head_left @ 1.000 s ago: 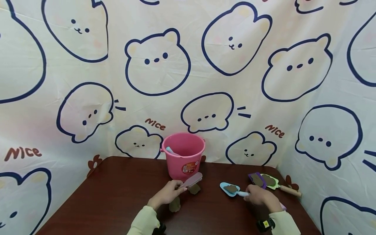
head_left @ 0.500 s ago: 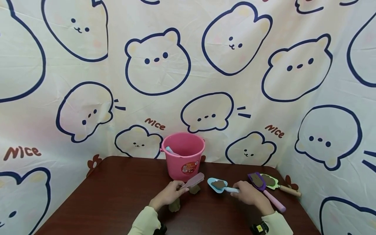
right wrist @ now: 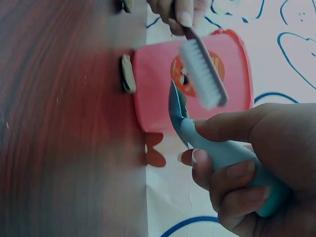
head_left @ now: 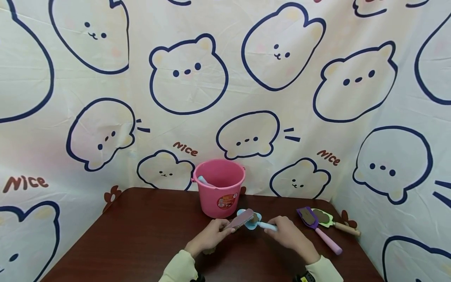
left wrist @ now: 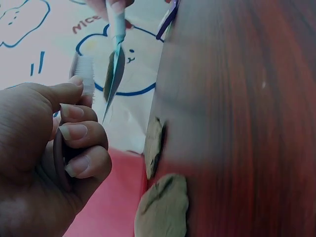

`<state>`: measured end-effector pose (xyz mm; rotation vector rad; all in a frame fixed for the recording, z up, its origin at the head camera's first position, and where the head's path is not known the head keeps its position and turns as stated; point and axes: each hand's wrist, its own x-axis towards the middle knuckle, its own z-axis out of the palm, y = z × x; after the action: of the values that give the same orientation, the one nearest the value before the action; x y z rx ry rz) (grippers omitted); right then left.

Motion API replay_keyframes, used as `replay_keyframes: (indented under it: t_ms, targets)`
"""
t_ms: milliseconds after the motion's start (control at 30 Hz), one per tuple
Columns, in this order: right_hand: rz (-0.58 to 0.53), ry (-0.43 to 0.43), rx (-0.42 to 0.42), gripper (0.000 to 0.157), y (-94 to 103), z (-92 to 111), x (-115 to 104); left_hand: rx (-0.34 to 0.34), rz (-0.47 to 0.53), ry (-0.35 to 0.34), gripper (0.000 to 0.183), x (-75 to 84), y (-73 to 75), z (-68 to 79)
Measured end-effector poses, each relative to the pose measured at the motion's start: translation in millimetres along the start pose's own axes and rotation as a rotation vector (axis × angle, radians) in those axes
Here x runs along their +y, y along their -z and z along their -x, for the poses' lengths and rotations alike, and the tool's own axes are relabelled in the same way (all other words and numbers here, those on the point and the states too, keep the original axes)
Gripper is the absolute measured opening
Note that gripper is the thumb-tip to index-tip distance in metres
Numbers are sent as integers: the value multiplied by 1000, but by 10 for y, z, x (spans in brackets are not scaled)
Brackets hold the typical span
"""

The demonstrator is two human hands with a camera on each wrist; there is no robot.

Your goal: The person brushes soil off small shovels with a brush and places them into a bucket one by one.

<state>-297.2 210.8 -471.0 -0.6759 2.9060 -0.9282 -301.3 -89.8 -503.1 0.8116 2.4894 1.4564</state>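
My left hand (head_left: pixel 209 238) grips a brush (head_left: pixel 244 217) with a dull mauve handle and white bristles; its fingers curl round the handle in the left wrist view. A light blue toy trowel (head_left: pixel 268 226) is in my right hand (head_left: pixel 289 236), thumb along the handle (right wrist: pixel 222 153). On its blade lies a flat brown lump (head_left: pixel 255 219), raised above the table. The brush head hangs just over the blade in the head view; whether the bristles (right wrist: pixel 200 74) touch the lump I cannot tell. Two flat greenish-brown lumps, one narrow (left wrist: pixel 154 148) and one wider (left wrist: pixel 165 210), lie on the table.
A pink bucket (head_left: pixel 215 199) stands behind my hands, with a light blue item (head_left: pixel 203 180) inside. At the right lie a purple trowel (head_left: pixel 327 241) and a green trowel (head_left: pixel 347 228), each bearing a brown piece. A printed cloth (head_left: pixel 190 129) surrounds the dark table (head_left: pixel 141 227).
My right hand has carried the blue trowel left from beside the purple trowel to under the brush. The left hand with the brush has shifted slightly right.
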Motion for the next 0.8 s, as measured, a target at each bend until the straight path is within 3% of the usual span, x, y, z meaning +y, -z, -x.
replay_keyframes:
  t_ms: [433,800]
  targets:
    - [-33,48,24,15,-88,15,-175,23,-41,-41,23,54,-227,-65]
    - [-27,40,38,16,-62,24,-185,50,-117,-30,21,29,-247,-67]
